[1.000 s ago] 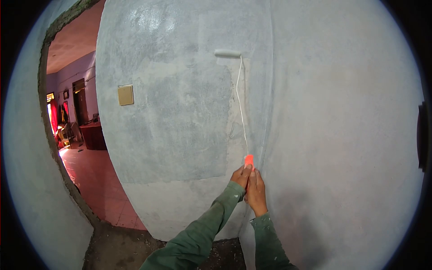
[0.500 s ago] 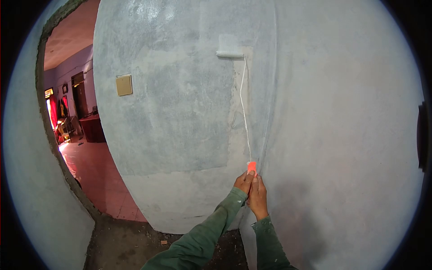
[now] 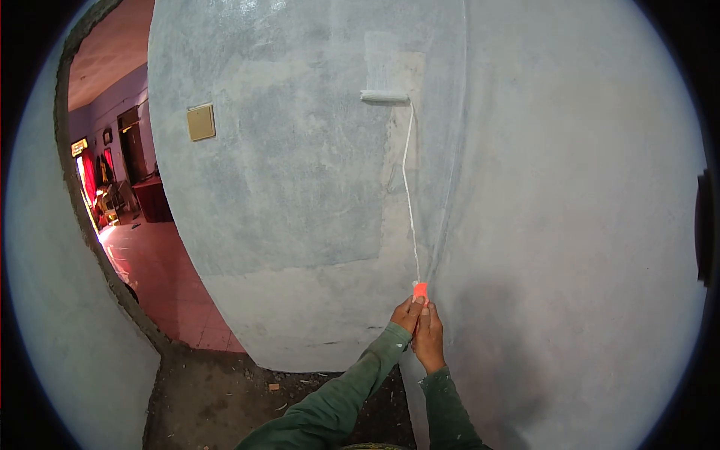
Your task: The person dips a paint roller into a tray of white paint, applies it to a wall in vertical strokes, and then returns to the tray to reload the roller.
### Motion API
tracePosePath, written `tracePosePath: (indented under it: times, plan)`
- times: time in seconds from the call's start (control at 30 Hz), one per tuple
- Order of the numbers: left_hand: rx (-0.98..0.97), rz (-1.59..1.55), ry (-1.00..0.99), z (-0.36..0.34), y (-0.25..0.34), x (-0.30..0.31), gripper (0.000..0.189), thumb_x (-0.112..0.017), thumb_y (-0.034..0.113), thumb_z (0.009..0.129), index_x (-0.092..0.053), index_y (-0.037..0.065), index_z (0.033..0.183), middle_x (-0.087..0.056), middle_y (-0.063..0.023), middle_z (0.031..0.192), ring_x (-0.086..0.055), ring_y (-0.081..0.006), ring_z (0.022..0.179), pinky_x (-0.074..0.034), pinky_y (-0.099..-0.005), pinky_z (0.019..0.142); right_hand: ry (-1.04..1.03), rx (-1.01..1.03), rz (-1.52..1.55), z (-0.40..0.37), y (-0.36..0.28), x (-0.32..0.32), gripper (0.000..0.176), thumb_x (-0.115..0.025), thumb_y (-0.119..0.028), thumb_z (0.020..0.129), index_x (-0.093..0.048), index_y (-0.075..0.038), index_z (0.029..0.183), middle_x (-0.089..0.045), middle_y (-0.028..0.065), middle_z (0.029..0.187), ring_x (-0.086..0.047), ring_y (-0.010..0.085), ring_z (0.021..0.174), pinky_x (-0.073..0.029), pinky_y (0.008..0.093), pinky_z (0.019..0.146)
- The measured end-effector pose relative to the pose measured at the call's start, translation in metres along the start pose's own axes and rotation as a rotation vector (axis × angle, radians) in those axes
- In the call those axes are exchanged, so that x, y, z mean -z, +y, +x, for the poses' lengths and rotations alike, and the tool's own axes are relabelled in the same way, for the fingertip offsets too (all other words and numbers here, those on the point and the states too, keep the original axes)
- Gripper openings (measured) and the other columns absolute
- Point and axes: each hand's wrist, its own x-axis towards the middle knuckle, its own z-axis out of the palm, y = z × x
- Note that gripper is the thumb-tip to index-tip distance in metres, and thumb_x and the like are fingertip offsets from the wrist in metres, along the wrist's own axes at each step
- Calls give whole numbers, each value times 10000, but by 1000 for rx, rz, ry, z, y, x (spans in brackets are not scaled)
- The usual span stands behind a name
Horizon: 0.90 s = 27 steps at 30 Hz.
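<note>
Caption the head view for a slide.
Left hand and right hand grip the orange handle of a paint roller, set against a grey wall below a paler strip.

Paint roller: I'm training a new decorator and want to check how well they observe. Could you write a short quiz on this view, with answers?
1. Multiple choice: how does the roller head lie in the picture?
A) Upright
B) Roughly level
C) On a steep diagonal

2. True or false: the beige wall plate is to the left of the roller head in the picture.

3. Fill in the blank: the left hand and the right hand both grip the ____.

Key:
1. B
2. True
3. orange handle
</note>
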Motion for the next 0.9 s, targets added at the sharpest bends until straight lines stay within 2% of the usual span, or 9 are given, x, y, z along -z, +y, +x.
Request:
tracePosePath:
  times: [0.13, 0.23, 0.3, 0.4, 0.5, 0.63, 0.7, 0.9]
  plan:
    - [-2, 5, -1, -6, -19, 3, 387, -475, 392, 928, -566, 30, 1032, -563, -16, 872, -500, -92, 802, -424, -237, 719, -23, -21, 5, -8, 13, 3, 406, -344, -300, 961, -469, 41, 1143, -596, 206, 922, -593, 269, 828, -451, 348, 737]
    - [52, 0, -3, -12, -32, 4, 378, -472, 379, 933, -565, 29, 1038, -566, -17, 880, -501, -90, 808, -426, -237, 724, -4, 13, -8, -12, 29, 3, 407, -343, -299, 958, -472, 42, 1140, -599, 224, 924, -594, 324, 833, -449, 374, 743]
    - [8, -10, 20, -17, -42, 4, 365, -465, 367, 939, -565, 30, 1036, -567, -11, 871, -500, -87, 800, -427, -238, 717, 16, -3, -54, -17, 38, 3, 399, -343, -297, 954, -477, 36, 1129, -598, 245, 917, -586, 378, 846, -444, 397, 751]
    - [-8, -34, 23, -23, -55, 5, 355, -461, 360, 943, -566, 33, 1034, -567, -5, 866, -498, -82, 796, -427, -236, 711, 19, 19, -55, -24, 45, 2, 396, -341, -298, 953, -479, 36, 1114, -595, 256, 910, -584, 392, 855, -441, 407, 741]
    - [33, -10, -5, -29, -66, 10, 373, -447, 359, 947, -551, 33, 1096, -584, -36, 923, -516, -108, 856, -429, -249, 770, 13, 10, -72, -31, 51, 2, 394, -340, -295, 952, -476, 41, 1108, -590, 264, 902, -583, 390, 839, -440, 410, 727]
    - [68, -25, -13, -35, -86, 15, 376, -446, 363, 946, -548, 35, 1099, -581, -33, 919, -516, -108, 856, -428, -250, 770, -9, -55, -77, -41, 58, 2, 388, -337, -290, 953, -473, 44, 1097, -588, 258, 883, -581, 386, 810, -440, 408, 712]
    - [81, -8, -21, -40, -96, 17, 381, -446, 367, 944, -543, 37, 1108, -578, -32, 926, -515, -108, 865, -425, -249, 775, 0, 1, -50, -48, 57, 1, 382, -336, -286, 954, -471, 45, 1086, -584, 252, 856, -576, 378, 786, -440, 395, 704]
    - [123, -24, -3, -56, -105, 15, 365, -448, 361, 944, -540, 41, 1092, -569, -26, 936, -505, -108, 869, -422, -252, 772, -13, -31, -92, -59, 85, 5, 381, -336, -290, 953, -472, 46, 1071, -563, 233, 787, -556, 356, 702, -429, 394, 648]
